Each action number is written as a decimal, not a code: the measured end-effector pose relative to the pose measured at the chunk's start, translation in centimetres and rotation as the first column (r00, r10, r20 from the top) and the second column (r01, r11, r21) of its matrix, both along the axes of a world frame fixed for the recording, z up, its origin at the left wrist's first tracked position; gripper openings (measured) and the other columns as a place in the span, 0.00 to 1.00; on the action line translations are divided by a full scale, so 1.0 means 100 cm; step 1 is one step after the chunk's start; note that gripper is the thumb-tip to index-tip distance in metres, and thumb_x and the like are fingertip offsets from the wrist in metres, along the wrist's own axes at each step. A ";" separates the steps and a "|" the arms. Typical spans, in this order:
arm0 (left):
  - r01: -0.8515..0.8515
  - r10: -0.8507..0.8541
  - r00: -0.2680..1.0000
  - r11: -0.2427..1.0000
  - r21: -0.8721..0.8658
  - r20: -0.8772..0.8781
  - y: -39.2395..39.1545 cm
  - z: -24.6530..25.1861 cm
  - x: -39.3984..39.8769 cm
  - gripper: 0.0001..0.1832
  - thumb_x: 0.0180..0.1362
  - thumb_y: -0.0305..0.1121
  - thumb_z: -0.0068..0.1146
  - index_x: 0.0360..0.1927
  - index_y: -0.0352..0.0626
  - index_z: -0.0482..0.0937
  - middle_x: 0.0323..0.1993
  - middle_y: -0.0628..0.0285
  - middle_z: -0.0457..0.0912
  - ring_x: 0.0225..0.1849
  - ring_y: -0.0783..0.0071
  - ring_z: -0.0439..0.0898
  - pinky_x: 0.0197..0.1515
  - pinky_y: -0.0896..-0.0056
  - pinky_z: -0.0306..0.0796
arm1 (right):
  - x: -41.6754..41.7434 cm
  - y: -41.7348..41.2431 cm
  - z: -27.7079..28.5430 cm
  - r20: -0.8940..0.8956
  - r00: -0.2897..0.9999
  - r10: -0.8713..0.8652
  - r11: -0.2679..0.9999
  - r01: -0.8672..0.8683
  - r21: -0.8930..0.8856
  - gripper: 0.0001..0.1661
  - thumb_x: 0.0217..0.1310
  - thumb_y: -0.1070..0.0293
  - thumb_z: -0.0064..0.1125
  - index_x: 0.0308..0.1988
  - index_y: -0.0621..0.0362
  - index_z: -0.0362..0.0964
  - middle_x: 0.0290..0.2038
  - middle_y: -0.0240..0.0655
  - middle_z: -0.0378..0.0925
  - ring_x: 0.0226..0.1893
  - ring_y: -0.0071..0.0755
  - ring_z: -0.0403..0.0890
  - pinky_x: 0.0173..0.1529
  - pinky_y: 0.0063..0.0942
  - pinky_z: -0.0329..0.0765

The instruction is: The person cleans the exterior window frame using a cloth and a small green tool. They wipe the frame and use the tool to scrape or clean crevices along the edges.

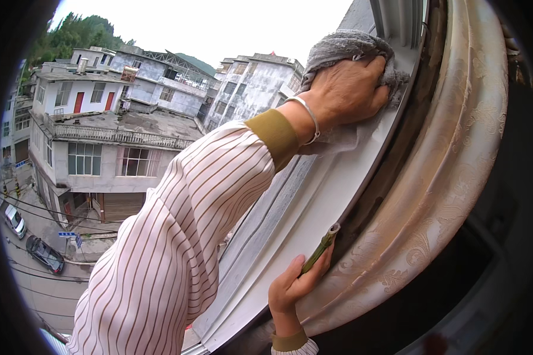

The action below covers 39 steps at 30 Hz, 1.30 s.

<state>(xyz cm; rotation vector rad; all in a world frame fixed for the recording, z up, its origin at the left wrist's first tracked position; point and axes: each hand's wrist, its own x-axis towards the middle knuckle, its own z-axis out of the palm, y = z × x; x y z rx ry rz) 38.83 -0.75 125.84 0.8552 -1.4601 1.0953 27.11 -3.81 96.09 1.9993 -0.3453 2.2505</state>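
Observation:
My left hand (351, 91), with a silver bangle at the wrist, reaches to the upper right and grips a grey cloth (346, 46). The bunched cloth lies against the white window frame (311, 213), and part of it hangs below the hand. Lower down, beside the frame's inner edge, my right hand (308, 270) holds a green stick (319, 253) with a pale, hollow-looking end pointing up and to the right. The stick's lower part is hidden in the hand. Both arms wear striped sleeves with olive cuffs.
A patterned beige curtain (408, 239) hangs close on the right, along a dark, stained strip (382, 173). Grooved window tracks run along the frame. Outside, far below, are a street with parked cars (44, 254), overhead wires and several buildings (115, 151).

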 end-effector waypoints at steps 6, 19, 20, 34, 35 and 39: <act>0.130 -0.130 0.992 0.988 0.083 -0.006 -0.005 -0.227 0.001 0.35 0.55 0.35 0.59 0.67 0.35 0.66 0.57 0.43 0.77 0.54 0.47 0.80 0.58 0.55 0.72 | -0.005 -0.005 -0.007 0.002 1.000 -0.016 0.997 0.015 0.078 0.28 0.73 0.70 0.42 0.66 0.72 0.56 0.67 0.61 0.59 0.66 0.63 0.64 0.69 0.52 0.60; -0.014 0.027 0.995 0.991 0.134 -0.092 0.017 -0.295 -0.010 0.35 0.50 0.30 0.59 0.66 0.42 0.70 0.62 0.48 0.75 0.69 0.42 0.66 0.71 0.46 0.54 | -0.001 -0.003 -0.003 0.065 0.988 0.139 0.986 -0.145 0.086 0.27 0.74 0.70 0.39 0.65 0.78 0.55 0.66 0.62 0.59 0.66 0.61 0.64 0.69 0.47 0.61; 0.053 -0.044 0.996 0.993 0.105 -0.083 0.001 -0.265 -0.009 0.33 0.54 0.30 0.56 0.67 0.41 0.69 0.61 0.48 0.75 0.67 0.47 0.69 0.70 0.52 0.58 | -0.002 -0.004 -0.002 0.055 0.991 0.121 0.991 -0.124 0.046 0.27 0.74 0.70 0.40 0.65 0.78 0.56 0.65 0.62 0.61 0.65 0.60 0.65 0.69 0.47 0.61; -0.029 0.054 0.994 0.966 0.259 -0.093 0.023 -0.377 -0.023 0.35 0.49 0.21 0.61 0.66 0.38 0.70 0.62 0.51 0.75 0.63 0.56 0.75 0.66 0.58 0.67 | -0.005 -0.006 -0.007 0.008 0.982 0.188 0.981 -0.188 0.056 0.28 0.76 0.66 0.35 0.65 0.77 0.54 0.69 0.59 0.56 0.69 0.55 0.60 0.70 0.45 0.61; 0.007 0.020 0.995 0.963 0.269 -0.098 0.023 -0.386 -0.024 0.35 0.50 0.20 0.61 0.66 0.38 0.69 0.62 0.50 0.75 0.62 0.54 0.75 0.65 0.58 0.67 | -0.006 -0.006 -0.007 0.002 0.986 0.166 0.985 -0.166 0.055 0.28 0.76 0.66 0.35 0.65 0.77 0.54 0.69 0.59 0.56 0.69 0.55 0.61 0.70 0.45 0.61; 0.009 0.002 0.998 0.980 0.201 -0.056 0.020 -0.369 -0.020 0.35 0.55 0.20 0.58 0.69 0.37 0.64 0.60 0.46 0.75 0.60 0.51 0.76 0.64 0.55 0.67 | -0.007 -0.007 -0.007 -0.005 0.990 0.140 0.988 -0.139 0.065 0.28 0.76 0.65 0.35 0.65 0.77 0.54 0.68 0.59 0.56 0.69 0.55 0.61 0.70 0.45 0.62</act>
